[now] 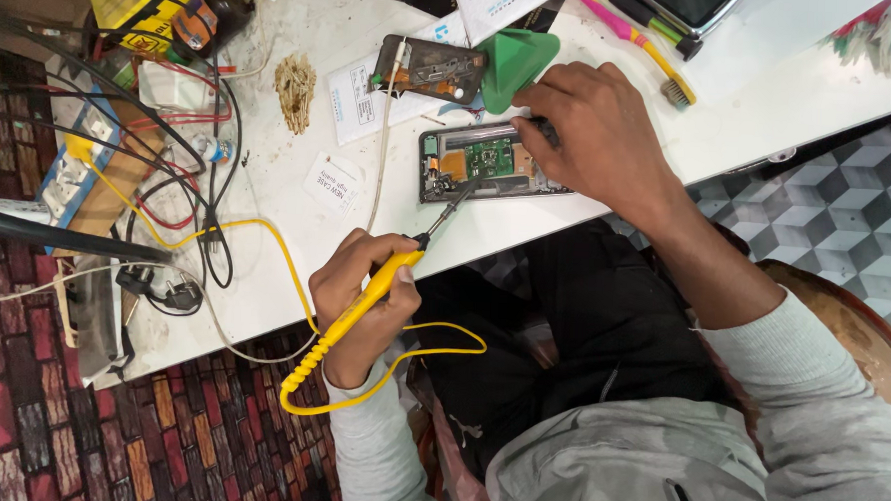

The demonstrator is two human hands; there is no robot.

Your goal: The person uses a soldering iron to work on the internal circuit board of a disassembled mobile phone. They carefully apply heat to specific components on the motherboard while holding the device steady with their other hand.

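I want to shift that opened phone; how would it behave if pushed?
The opened phone looks flat and stiff, so it likely slides rather than rolls. Its bared circuit board is probably fragile. The right hand holds it.

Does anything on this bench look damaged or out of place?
The phone under the right hand lies opened, circuit board bare, while the left hand aims a yellow soldering iron at it. Tangled cables sprawl beside the power strip.
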